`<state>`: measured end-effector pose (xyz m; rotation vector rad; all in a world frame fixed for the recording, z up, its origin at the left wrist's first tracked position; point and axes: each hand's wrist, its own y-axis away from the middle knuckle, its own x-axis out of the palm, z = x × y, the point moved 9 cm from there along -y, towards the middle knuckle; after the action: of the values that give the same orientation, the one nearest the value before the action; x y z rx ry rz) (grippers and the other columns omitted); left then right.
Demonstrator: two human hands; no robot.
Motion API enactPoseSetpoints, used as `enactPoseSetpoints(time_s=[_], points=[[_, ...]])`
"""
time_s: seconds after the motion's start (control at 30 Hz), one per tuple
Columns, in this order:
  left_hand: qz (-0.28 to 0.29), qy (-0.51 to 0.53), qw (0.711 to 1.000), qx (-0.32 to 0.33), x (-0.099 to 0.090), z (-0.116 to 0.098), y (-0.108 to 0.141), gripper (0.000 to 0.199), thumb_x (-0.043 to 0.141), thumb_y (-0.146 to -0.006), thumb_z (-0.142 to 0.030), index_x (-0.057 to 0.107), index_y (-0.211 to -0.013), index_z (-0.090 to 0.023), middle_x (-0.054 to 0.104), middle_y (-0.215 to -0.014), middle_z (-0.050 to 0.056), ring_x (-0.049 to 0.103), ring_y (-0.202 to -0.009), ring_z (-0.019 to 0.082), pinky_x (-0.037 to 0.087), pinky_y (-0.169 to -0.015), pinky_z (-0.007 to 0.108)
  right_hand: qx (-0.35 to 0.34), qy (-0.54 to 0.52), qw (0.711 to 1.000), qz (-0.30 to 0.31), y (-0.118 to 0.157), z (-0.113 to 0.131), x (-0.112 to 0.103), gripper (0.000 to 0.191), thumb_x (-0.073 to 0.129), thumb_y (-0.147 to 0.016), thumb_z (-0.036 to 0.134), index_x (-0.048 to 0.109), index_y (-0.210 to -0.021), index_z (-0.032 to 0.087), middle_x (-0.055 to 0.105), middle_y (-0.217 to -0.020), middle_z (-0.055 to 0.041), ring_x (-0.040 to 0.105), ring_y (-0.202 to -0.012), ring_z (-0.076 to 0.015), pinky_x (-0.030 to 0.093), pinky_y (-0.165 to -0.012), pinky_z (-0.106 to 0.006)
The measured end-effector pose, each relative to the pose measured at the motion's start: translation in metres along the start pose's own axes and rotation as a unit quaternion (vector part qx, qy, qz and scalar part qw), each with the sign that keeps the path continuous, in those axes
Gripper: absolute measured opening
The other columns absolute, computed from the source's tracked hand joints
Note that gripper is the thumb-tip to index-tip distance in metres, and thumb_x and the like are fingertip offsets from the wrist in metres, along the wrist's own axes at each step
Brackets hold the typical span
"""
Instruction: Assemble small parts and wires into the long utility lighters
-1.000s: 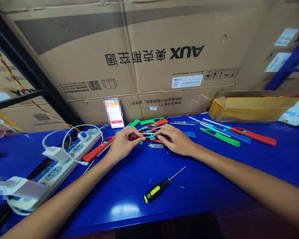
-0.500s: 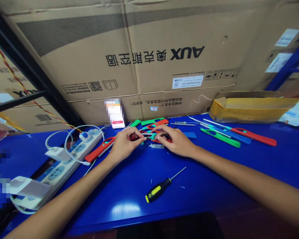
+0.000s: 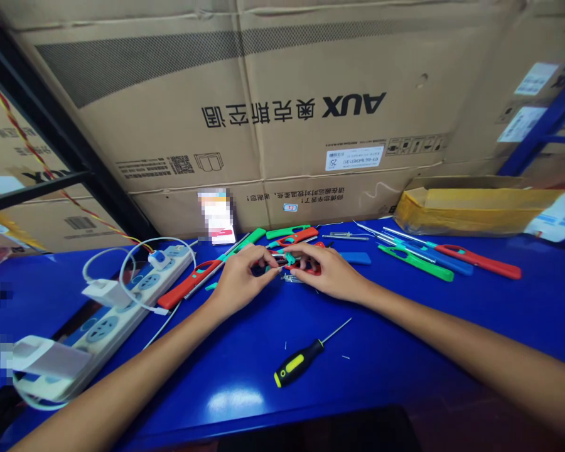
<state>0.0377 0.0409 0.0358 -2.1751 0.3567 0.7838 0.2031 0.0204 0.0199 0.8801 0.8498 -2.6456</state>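
My left hand [image 3: 247, 274] and my right hand [image 3: 327, 271] meet near the back middle of the blue table [image 3: 245, 358]. The right fingers are closed on a red lighter part with a small teal piece [image 3: 290, 258] at its end. My left thumb and fingers are pinched beside it; what lies between them is too small to make out. Small metal parts [image 3: 292, 278] lie just under the right fingertips. Behind the hands are an orange-red lighter casing [image 3: 306, 235] and a green one [image 3: 252, 238]. A black and yellow screwdriver [image 3: 296, 364] lies in front.
At left a white power strip [image 3: 145, 282] carries plugs and cables, beside a red lighter [image 3: 183, 287]. A lit phone [image 3: 220, 223] leans on the large carton [image 3: 160, 75]. Red, blue and green lighters [image 3: 480, 260] lie at right, before an open yellow-taped box [image 3: 461, 207].
The teal piece has tilted and stands higher between my hands. My right fingers have moved slightly left and now cover more of the red part. My left hand has shifted a little right.
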Motion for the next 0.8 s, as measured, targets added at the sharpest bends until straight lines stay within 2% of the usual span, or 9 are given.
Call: enactPoseSetpoints(time_s=[0.23,0.43,0.8], points=[[0.014,-0.007,1.000,0.006,0.002,-0.004,0.000,0.005,0.073,-0.091,-0.021,0.074,-0.086,-0.021,0.070,-0.080,0.000,0.059,-0.075,0.015,0.045,-0.067,0.028,-0.043,0.025,0.999,-0.011,0.001,0.002,0.000,0.035,0.076,-0.095,0.026,0.071,-0.130,0.025,0.078,-0.109,-0.0036,0.070,-0.087,-0.0176,0.057,-0.081,-0.033],[0.027,0.001,1.000,0.002,0.005,-0.001,0.001,0.005,0.074,-0.092,-0.022,0.075,-0.087,-0.021,0.071,-0.081,0.000,0.060,-0.076,0.016,0.045,-0.067,0.028,-0.070,0.036,0.997,-0.026,0.002,0.005,-0.002,0.024,0.073,-0.098,0.025,0.073,-0.121,0.026,0.079,-0.117,-0.0039,0.073,-0.095,-0.0185,0.059,-0.085,-0.033],[0.027,-0.016,0.999,-0.022,0.001,0.006,-0.001,0.007,0.078,-0.091,-0.027,0.075,-0.086,-0.022,0.069,-0.078,-0.001,0.059,-0.074,0.016,0.044,-0.067,0.028,-0.102,0.051,0.993,0.016,0.006,0.008,0.003,0.025,0.074,-0.096,0.022,0.073,-0.121,0.025,0.079,-0.115,-0.0033,0.071,-0.102,-0.0200,0.054,-0.093,-0.035]])
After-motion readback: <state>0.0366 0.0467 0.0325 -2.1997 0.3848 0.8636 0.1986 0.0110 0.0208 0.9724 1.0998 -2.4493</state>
